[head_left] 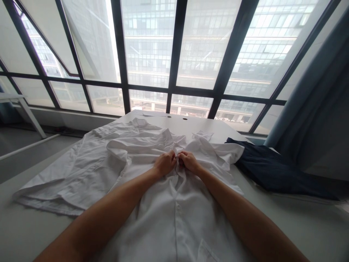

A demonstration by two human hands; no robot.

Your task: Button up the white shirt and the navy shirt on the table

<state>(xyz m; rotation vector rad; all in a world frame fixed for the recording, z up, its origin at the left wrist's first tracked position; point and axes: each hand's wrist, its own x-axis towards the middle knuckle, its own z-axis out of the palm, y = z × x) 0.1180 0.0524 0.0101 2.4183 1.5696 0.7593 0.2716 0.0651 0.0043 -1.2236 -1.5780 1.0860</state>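
A white shirt (169, 218) lies spread on the white table (24, 233), its front placket running toward me. My left hand (164, 163) and my right hand (188, 161) meet near the collar, both closed in a pinch on the shirt's front edges. The fingertips almost touch each other. What sits between them is too small to make out. A second white garment (81, 171) lies crumpled to the left, partly under the shirt.
A dark navy garment (272, 171) lies on the table at the right. A blue curtain (313, 109) hangs behind it. Large dark-framed windows (174, 54) stand beyond the table's far edge. A white table leg (29, 116) shows at far left.
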